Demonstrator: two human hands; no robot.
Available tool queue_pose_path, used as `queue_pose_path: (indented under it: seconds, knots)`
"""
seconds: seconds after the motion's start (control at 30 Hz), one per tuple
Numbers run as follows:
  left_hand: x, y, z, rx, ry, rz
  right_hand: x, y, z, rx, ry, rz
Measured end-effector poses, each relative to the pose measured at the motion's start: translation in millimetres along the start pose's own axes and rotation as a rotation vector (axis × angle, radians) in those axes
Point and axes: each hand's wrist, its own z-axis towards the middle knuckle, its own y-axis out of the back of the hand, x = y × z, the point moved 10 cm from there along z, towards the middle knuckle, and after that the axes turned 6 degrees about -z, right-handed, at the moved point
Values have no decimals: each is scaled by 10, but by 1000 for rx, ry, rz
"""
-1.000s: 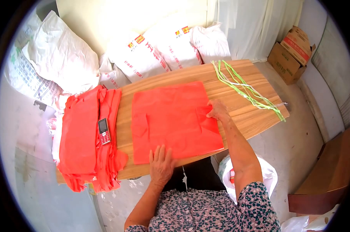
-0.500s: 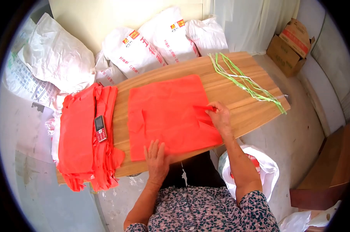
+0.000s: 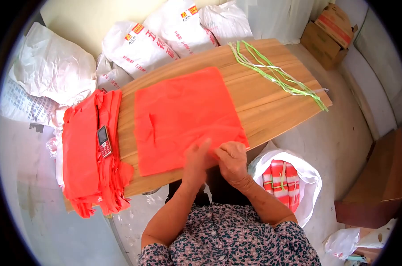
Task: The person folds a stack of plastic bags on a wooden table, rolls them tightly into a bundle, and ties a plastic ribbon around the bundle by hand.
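A flat red fabric bag (image 3: 187,111) lies spread on the wooden table, its near edge at the table's front. My right hand (image 3: 233,162) is closed at the bag's near right edge, fingers curled on the red fabric. Just left of it, my left hand (image 3: 195,164) is over the near edge, its fingers smeared by motion, so its grip does not show. To the left lies a thick stack of red fabric bags (image 3: 83,150) with ragged strips hanging off the front. A small phone (image 3: 104,142) rests on that stack.
Green and white ties (image 3: 278,73) lie at the right of the wooden table (image 3: 258,113). Several full white sacks (image 3: 136,48) stand behind it. On the floor at right, an open white sack (image 3: 309,186) holds red striped bundles (image 3: 281,181). Cardboard boxes (image 3: 323,44) stand at the back right.
My right hand has come from the bag's right side down to its near edge. My left hand has moved right, close beside it. The view has shifted slightly.
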Motion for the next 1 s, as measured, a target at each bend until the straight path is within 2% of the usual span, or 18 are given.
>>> queue_pose_path:
  seconds: [0.1,0.17,0.23,0.3,0.4,0.43,0.57,0.67,0.77,0.87,1.0]
  knots:
    - [11,170,147,-23,-54,155,86,59,-93,23,2,126]
    - [-111,204,242,91,-358,396,69,96,-176,19,-11,159]
    - [-234,95,154,106,-388,401,-32,95,-297,30,-37,124]
    - [-281,64,97,16,-152,177,-280,190,-375,-108,-157,0]
    - [-373,188,171,-53,-194,233,-635,278,-403,-201,-384,-21]
    - [-376,183,185,-45,-140,172,-742,288,-409,-213,-468,-1]
    - [-484,49,105,-56,-2,11,-831,210,-360,-137,-535,-11]
    - [-480,28,127,-55,24,-18,-767,105,-139,-26,-355,-137]
    - [-484,-6,131,-45,24,-17,-795,-23,-5,-16,-312,-108]
    - [-518,27,150,-28,10,28,-950,-114,-47,-65,-322,-134]
    - [-516,206,242,-70,-54,194,-1004,-41,-164,-186,-318,8]
